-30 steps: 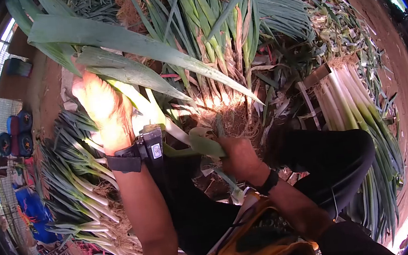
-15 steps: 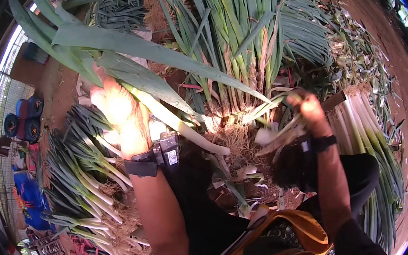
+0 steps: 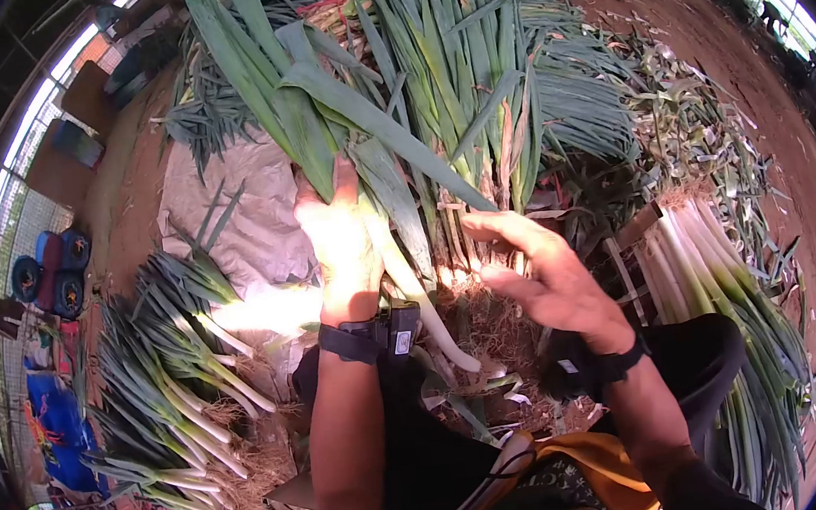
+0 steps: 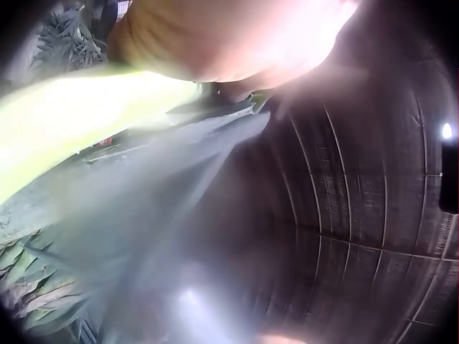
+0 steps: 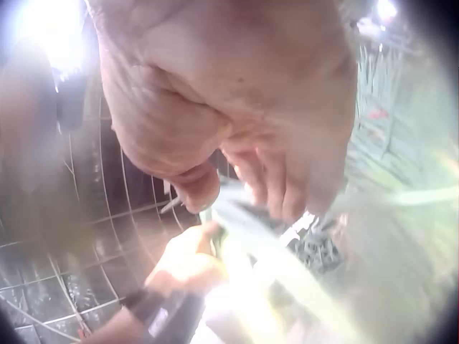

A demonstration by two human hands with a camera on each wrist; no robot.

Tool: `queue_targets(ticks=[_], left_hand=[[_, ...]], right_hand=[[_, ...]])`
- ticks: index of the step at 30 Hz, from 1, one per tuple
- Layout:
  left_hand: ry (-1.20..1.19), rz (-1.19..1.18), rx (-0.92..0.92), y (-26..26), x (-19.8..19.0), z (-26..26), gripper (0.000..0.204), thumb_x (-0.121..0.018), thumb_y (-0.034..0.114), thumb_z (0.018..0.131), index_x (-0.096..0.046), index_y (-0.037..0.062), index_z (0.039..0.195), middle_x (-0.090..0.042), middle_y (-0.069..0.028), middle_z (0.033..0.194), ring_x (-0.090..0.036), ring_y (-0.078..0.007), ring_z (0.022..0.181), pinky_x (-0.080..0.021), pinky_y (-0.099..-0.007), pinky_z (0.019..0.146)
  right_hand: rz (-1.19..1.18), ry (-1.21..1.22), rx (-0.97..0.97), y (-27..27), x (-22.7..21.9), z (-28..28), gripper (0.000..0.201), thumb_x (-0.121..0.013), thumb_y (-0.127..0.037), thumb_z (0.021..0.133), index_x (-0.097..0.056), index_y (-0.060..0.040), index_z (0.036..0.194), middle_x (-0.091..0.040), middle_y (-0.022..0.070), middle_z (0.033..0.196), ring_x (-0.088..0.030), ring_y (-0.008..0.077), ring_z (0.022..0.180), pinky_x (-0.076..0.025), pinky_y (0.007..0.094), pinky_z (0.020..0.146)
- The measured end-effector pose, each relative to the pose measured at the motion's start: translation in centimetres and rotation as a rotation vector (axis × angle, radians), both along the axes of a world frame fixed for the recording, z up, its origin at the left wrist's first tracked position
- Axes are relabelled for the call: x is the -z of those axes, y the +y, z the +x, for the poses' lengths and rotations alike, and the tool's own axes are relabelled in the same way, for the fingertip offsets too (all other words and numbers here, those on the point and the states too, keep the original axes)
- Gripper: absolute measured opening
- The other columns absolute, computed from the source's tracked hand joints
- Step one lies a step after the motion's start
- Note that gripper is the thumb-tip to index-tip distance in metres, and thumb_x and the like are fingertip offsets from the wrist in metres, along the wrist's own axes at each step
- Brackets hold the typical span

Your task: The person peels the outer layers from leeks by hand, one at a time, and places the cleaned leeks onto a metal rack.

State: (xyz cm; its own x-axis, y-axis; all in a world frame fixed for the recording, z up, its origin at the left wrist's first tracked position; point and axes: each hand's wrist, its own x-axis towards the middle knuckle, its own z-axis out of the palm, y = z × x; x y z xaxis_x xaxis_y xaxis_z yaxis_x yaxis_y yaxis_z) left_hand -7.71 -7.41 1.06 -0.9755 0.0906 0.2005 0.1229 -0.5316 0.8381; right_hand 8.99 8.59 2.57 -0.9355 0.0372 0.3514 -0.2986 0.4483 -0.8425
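Note:
My left hand [image 3: 337, 233] grips a leek [image 3: 427, 318] in sunlight, its green leaves fanning out above the fist and its smooth white end pointing down over my lap. The left wrist view has the pale shank [image 4: 79, 118] running out from under my hand [image 4: 229, 39]. My right hand [image 3: 557, 278] is held to the right of the leek with thumb and fingers spread. One long leaf [image 3: 394, 136] droops to just above its fingertips. In the right wrist view, that hand [image 5: 237, 93] holds nothing, and the left hand lies beyond it.
Upright uncleaned leeks [image 3: 466, 97] with dry leaves and roots stand ahead. Trimmed leeks [image 3: 721, 260] lie in a stack at the right, and more rooted leeks [image 3: 178, 402] are spread at the left beside a pale sack [image 3: 231, 200]. Leaf scraps [image 3: 681, 93] are heaped at the far right.
My right hand drew a leaf strip off the leek's lower end, swung right with the pale peelings, and has come back without them. The left hand has moved right with the leek, now steeper.

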Motion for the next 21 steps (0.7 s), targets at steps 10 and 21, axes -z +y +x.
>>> queue_targets(ticks=[10, 21], left_hand=[[-0.047, -0.111, 0.069, -0.7, 0.0, 0.9, 0.017, -0.063, 0.013, 0.093, -0.059, -0.0022, 0.1, -0.065, -0.0105, 0.077, -0.064, -0.0187, 0.059, -0.053, -0.0293, 0.052], [-0.105, 0.029, 0.072, -5.0, -0.1, -1.8, 0.028, -0.065, 0.016, 0.093, -0.056, -0.0036, 0.111, -0.069, -0.0193, 0.09, -0.069, -0.0292, 0.072, -0.058, -0.0381, 0.062]], right_hand=[[0.191, 0.0, 0.129, -3.9, 11.9, -2.3, 0.022, -0.059, -0.019, 0.091, -0.06, -0.0009, 0.102, -0.063, 0.0224, 0.081, -0.061, 0.0435, 0.081, -0.048, 0.0486, 0.07], [0.336, -0.539, 0.678, 10.8, 20.6, 7.8, 0.067, -0.077, -0.034, 0.081, -0.051, -0.0003, 0.133, -0.065, 0.0196, 0.113, -0.064, 0.0325, 0.106, -0.053, 0.0386, 0.09]])
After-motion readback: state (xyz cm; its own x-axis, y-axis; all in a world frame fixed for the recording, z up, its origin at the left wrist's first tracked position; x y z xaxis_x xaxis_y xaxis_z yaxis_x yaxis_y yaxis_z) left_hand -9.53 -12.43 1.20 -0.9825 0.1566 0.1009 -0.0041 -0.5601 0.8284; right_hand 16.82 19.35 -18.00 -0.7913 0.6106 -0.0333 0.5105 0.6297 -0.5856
